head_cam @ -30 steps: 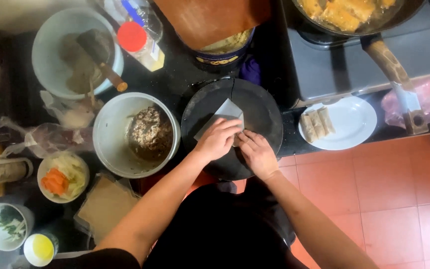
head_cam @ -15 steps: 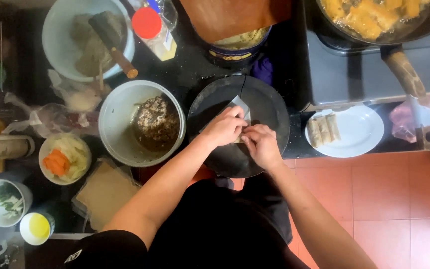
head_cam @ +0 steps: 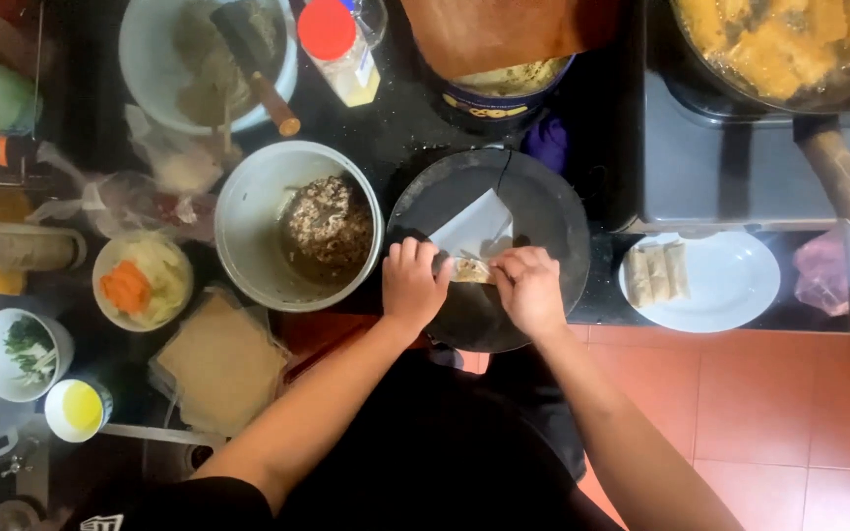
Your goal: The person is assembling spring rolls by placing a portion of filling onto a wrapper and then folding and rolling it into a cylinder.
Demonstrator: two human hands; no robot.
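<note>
Half-rolled pale wrapper (head_cam: 474, 236), filling showing

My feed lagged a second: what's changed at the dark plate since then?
Both hands, left hand and right hand, have rolled the wrapper further up, so less of it lies flat on the dark plate. Both keep hold of the roll. Filling bowl and white plate are unchanged.

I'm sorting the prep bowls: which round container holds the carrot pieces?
The small bowl left of the big grey filling bowl; orange carrot shows inside, unlike the herb cup.
</note>
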